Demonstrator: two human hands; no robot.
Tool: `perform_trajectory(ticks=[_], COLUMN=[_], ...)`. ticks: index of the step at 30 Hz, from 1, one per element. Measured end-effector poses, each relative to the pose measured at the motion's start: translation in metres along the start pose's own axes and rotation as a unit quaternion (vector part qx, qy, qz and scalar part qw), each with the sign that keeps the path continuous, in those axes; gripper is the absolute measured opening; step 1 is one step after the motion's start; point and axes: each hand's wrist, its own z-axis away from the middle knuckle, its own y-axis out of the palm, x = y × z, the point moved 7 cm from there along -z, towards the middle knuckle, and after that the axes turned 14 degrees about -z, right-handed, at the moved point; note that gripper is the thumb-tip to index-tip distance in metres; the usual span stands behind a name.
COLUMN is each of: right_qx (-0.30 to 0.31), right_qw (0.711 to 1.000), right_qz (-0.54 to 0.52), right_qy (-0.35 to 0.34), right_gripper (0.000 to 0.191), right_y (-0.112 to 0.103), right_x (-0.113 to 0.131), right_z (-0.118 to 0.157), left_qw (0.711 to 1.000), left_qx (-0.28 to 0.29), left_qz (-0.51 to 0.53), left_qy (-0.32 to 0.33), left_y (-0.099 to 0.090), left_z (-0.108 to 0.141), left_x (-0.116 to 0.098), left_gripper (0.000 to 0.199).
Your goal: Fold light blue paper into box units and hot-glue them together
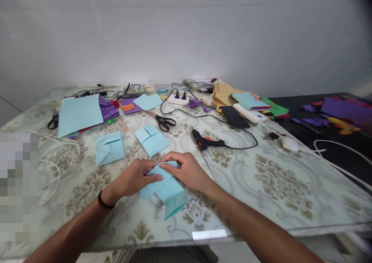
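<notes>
A light blue piece of folded paper (pixel 171 191) is held between my two hands above the patterned table, its near end bent down in a flap. My left hand (pixel 139 177) pinches its left side, thumb on top. My right hand (pixel 186 170) grips the far edge, with fingers curled and partly hidden behind the sheet. Just beyond lie two folded light blue paper pieces, one on the left (pixel 110 148) and one in the middle (pixel 151 140), both with creased flaps. Black-handled scissors (pixel 165 122) rest behind them.
A black glue gun (pixel 205 140) with a cord lies to the right. Behind it are a power strip (pixel 178 99), a dark phone (pixel 235 117) and yellow paper (pixel 228 94). A large light blue sheet (pixel 80 114) covers purple pieces at left. White cables (pixel 59 177) loop near the left edge.
</notes>
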Motion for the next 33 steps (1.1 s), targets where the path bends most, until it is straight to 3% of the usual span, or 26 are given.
perform_trajectory(ticks=[4, 8, 15, 21, 25, 28, 31, 33], right_qx=[0.0, 0.021, 0.024, -0.008, -0.013, 0.047, 0.07, 0.059], right_qw=[0.996, 0.994, 0.988, 0.984, 0.985, 0.986, 0.99, 0.978], right_qz=[-0.078, -0.081, -0.149, -0.178, -0.161, -0.122, 0.064, 0.2], right_qy=[0.035, 0.072, 0.031, 0.022, 0.052, 0.105, 0.102, 0.034], right_gripper=[0.021, 0.027, 0.021, 0.029, 0.031, 0.026, 0.03, 0.041], right_y=[-0.002, 0.001, 0.002, -0.003, -0.005, 0.003, 0.006, 0.007], right_x=[-0.01, -0.019, -0.016, -0.016, -0.022, -0.032, -0.036, -0.029], right_z=[-0.001, 0.0, 0.0, 0.0, -0.001, 0.0, 0.001, -0.001], left_qw=[0.998, 0.989, 0.987, 0.97, 0.984, 0.995, 0.994, 0.984], left_qx=[-0.047, -0.03, -0.066, 0.004, -0.059, -0.086, -0.084, -0.105], left_qz=[0.026, 0.146, 0.149, 0.243, 0.165, 0.057, -0.056, -0.133], left_qy=[-0.018, -0.002, 0.011, 0.004, -0.009, -0.003, 0.03, 0.06], left_y=[-0.008, -0.004, -0.011, 0.0, -0.007, -0.013, -0.011, -0.009], left_z=[0.001, 0.001, 0.0, 0.001, -0.001, -0.005, -0.01, -0.012], left_x=[0.004, 0.006, 0.009, 0.005, 0.017, 0.025, 0.024, 0.018], left_gripper=[0.035, 0.032, 0.032, 0.028, 0.028, 0.025, 0.026, 0.033])
